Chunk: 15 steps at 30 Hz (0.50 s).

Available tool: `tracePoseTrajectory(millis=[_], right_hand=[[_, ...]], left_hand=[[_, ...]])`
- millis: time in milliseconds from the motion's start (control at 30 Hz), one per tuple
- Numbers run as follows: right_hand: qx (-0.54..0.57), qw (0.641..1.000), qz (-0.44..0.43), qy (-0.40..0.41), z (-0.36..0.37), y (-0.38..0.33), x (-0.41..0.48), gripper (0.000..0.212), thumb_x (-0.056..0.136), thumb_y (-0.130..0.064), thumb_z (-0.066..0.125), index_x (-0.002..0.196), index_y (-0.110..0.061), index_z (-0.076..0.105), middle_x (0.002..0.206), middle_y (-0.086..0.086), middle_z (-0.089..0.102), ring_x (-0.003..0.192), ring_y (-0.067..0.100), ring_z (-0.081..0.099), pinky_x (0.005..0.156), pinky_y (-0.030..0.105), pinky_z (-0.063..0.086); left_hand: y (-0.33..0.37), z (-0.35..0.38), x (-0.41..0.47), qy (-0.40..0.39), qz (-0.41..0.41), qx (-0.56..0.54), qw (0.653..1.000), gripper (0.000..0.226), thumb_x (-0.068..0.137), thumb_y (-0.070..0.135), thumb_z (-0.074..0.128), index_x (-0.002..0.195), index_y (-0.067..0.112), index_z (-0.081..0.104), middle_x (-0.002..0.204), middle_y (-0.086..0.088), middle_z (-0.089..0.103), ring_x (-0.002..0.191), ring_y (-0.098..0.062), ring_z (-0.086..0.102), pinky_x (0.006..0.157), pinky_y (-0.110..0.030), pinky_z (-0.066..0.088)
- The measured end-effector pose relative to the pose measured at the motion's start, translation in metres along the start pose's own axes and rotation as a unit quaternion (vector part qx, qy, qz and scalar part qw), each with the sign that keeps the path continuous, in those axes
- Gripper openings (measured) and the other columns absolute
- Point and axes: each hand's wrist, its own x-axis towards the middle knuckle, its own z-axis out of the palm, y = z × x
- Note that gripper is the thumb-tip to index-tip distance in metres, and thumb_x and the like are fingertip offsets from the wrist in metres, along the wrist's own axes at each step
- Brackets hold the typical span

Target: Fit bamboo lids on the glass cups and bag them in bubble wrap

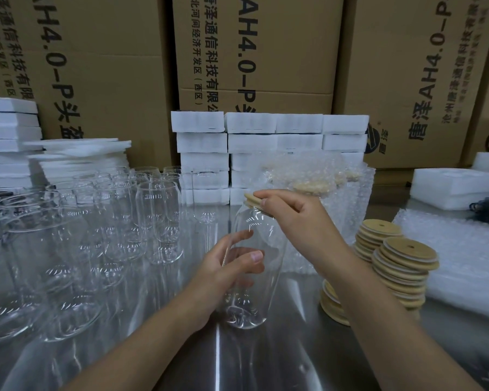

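The left hand (229, 266) reaches in from below, thumb across the front and fingers curled round the lower half of the glass cup (261, 230), gripping it. The right hand (294, 215) comes over from the right, wrist bent, fingers curled down on the bamboo lid (250, 199) at the cup's mouth. The cup is clear and empty, leaning a little left, its base low over the steel table (266, 362) — between the bare glasses (158, 221) and the stacked lids (404, 258). Whether the lid is fully seated cannot be told.
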Motion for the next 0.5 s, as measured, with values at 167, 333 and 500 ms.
tracePoseTrajectory(millis=[167,333,500], right_hand=[[0.005,1.0,0.001,0.007,-0.0001,0.0027,0.0003,0.027,0.069,-0.049,0.059,0.085,-0.034,0.075,0.09,-0.021,0.072,0.094,-0.004,0.064,0.092,0.026,0.048],[0.007,1.0,-0.006,0.0,0.0007,0.0028,0.0001,0.027,0.068,-0.049,0.056,0.081,-0.037,0.076,0.09,-0.024,0.071,0.092,-0.009,0.063,0.086,0.02,0.046],[0.003,1.0,-0.013,-0.008,-0.0006,0.0017,-0.0009,0.03,0.057,-0.061,0.053,0.073,-0.047,0.074,0.088,-0.022,0.072,0.09,-0.007,0.064,0.081,0.017,0.044]], left_hand=[[-0.0006,0.0006,0.0006,0.006,0.004,0.001,1.0,0.078,0.05,0.052,0.073,0.123,0.028,0.057,0.103,-0.001,0.072,0.092,-0.016,0.072,0.072,-0.029,0.054],[-0.0012,0.0003,0.0013,0.007,0.008,0.005,1.0,0.077,0.052,0.053,0.073,0.123,0.028,0.056,0.103,-0.002,0.072,0.093,-0.017,0.071,0.074,-0.03,0.055],[-0.0013,0.0002,0.0006,0.007,0.008,0.007,1.0,0.077,0.052,0.053,0.073,0.124,0.029,0.056,0.103,-0.002,0.072,0.094,-0.018,0.071,0.074,-0.029,0.054]])
